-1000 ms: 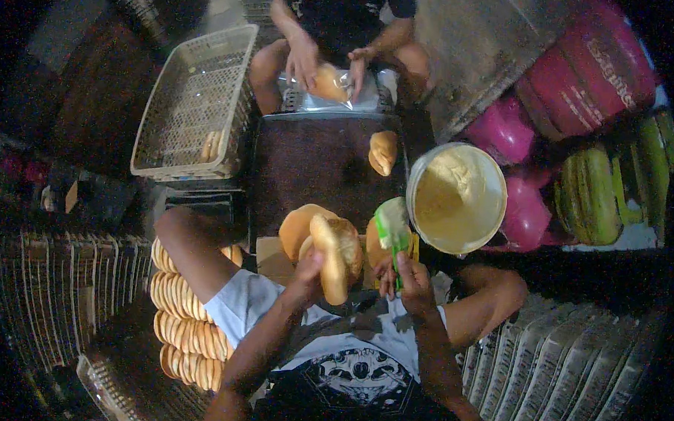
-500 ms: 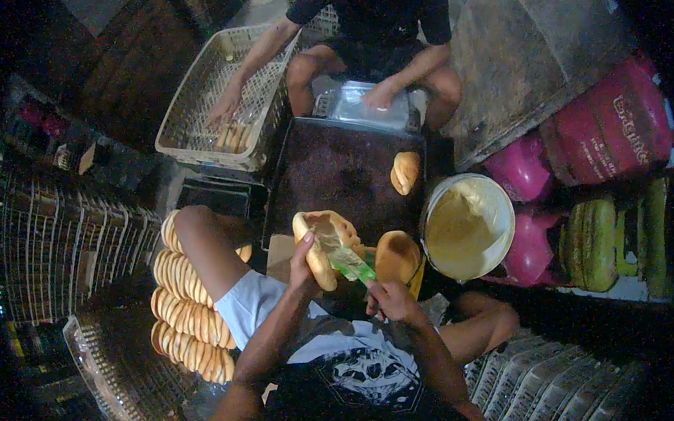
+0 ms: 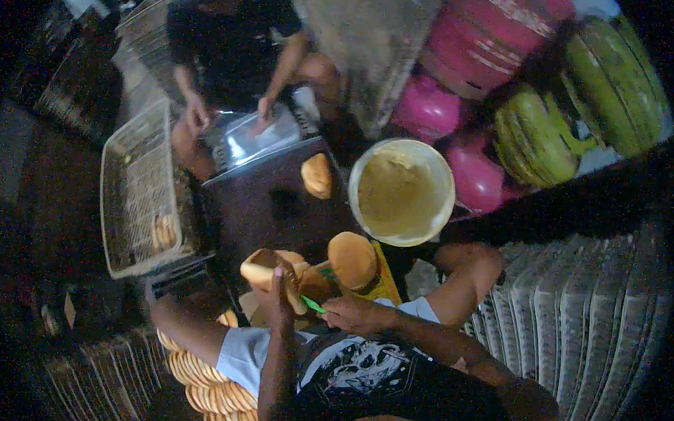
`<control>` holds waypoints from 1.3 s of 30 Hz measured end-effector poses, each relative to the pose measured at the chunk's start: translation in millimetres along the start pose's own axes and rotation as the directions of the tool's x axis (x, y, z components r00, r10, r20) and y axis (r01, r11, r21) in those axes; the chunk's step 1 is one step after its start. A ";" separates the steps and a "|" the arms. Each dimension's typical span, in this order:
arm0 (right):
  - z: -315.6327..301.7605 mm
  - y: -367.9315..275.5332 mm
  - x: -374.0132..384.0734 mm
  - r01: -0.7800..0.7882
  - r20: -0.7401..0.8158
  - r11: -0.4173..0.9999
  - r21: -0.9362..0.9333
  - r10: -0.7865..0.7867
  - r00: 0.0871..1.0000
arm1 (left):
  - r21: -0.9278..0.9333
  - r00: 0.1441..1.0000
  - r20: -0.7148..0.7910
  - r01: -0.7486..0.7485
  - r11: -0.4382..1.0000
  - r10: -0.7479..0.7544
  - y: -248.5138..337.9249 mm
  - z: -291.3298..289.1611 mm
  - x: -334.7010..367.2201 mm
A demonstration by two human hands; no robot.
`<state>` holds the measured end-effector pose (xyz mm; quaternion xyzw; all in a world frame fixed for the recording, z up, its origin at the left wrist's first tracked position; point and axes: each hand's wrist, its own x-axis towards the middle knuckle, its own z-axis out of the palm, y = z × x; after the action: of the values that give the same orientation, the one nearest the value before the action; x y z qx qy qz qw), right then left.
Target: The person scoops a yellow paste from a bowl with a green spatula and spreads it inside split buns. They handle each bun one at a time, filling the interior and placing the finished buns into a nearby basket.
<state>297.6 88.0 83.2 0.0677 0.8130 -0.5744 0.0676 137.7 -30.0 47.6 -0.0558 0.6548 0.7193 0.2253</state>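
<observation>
The split bun [image 3: 259, 273] has a smooth, golden, slightly glossy crust and a long, rounded shape, gaping at the top. The green spatula [image 3: 312, 305] shows as a narrow, plain strip. The pail [image 3: 446, 214] is round and pale, its inside coated with a thick, yellowish, matte paste [image 3: 393, 197]. The crate [image 3: 139, 177], well off to the left of both hands, is a pale lattice with ribbed walls.

The left hand [image 3: 278, 296] is curled round the bun from below, its thumb pressed up the near side, so the bread sits in and just above that grip. The right hand [image 3: 352, 313] is closed about the spatula, which juts leftward from the fist to the bun's right edge; how deep its tip goes cannot be told. Just beyond the right hand is a domed, tan bun [image 3: 352, 259]; farther out, a creased roll [image 3: 317, 175] lies on the dark, dull tray [image 3: 251, 215], with the pail to its right
</observation>
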 end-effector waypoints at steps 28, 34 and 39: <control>-241.4 365.7 97.5 -0.538 -0.511 0.755 0.374 0.652 0.560 | -0.252 0.918 0.121 0.397 0.883 -0.378 -2.9 -12.4 42.8; -250.0 351.8 106.9 -0.557 -0.545 0.785 0.270 0.602 0.583 | -0.215 0.932 0.241 0.322 0.922 -0.270 9.6 -14.8 43.7; -251.7 319.5 69.7 -0.290 -0.648 0.942 0.170 0.329 0.687 | -0.161 0.858 0.349 0.450 0.879 -0.376 15.2 4.6 53.9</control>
<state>281.0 433.4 -142.1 0.4064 0.7436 -0.5138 -0.1340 84.6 -12.6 41.9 -0.1096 0.4937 0.7260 0.4660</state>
